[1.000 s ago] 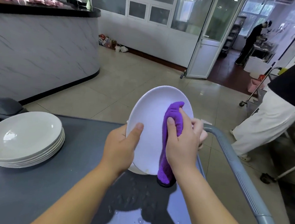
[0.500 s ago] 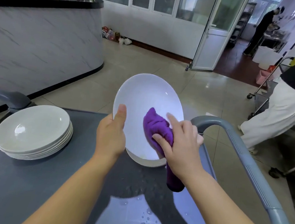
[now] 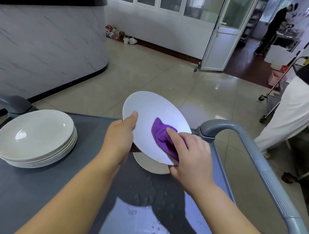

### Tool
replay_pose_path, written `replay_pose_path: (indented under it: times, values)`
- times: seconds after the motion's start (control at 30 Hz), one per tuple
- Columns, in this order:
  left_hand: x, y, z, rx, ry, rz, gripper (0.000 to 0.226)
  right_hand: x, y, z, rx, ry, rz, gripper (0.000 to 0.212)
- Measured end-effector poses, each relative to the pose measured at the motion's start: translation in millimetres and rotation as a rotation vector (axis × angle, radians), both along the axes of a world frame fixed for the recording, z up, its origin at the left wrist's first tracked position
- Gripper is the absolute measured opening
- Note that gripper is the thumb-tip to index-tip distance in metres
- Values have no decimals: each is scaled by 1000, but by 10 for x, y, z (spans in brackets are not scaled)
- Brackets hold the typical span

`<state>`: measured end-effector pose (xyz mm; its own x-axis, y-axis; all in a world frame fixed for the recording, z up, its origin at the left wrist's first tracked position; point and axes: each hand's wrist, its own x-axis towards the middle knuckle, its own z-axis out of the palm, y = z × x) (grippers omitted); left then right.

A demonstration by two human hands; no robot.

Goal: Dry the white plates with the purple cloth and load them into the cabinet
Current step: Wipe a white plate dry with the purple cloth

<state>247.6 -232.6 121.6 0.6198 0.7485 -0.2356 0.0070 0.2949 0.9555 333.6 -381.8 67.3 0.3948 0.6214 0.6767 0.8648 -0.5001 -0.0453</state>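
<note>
the white plate (image 3: 150, 114) is tilted above the grey cart top (image 3: 24, 189), between both hands. the left hand (image 3: 119, 136) grips its left rim, thumb on the face. the right hand (image 3: 191, 156) presses the bunched purple cloth (image 3: 160, 134) against the plate's face, fingers curled round it. a stack of plates (image 3: 35, 137) sits well to the left.

— Where was the white plate (image 3: 150, 112)?
— Raised above the grey cart top (image 3: 33, 190), tilted, its smooth round face turned toward the camera.
— And the purple cloth (image 3: 162, 136)?
— Bunched up, pressed against that face, lower right.
— Any others?
— A stack of white plates (image 3: 35, 135) sat on the cart's left, well apart. One more plate (image 3: 151, 167) lay flat just beneath the raised one.
</note>
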Motion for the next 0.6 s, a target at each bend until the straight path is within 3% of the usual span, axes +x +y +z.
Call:
replay_pose_path:
  times: [0.17,0.27,0.33,0.43,0.5,0.6]
  values:
    - [-8,77,106,-34,-34,-199,35,94,-52,158,19,89,121,59]
    - [-25,138,94,24,26,-244,53,87,-86,333,30,389,168,48]
    - [-23,196,12,200,81,-128,56,87,-112,419,61,635,196,50]
    - [-46,291,-99,602,135,24,72,102,-159,498,86,799,255,52]
    - [-72,354,-97,794,145,-109,77,113,-182,556,136,915,303,54]
    - [-95,466,-33,905,161,-320,70,143,-215,606,199,1042,357,52]
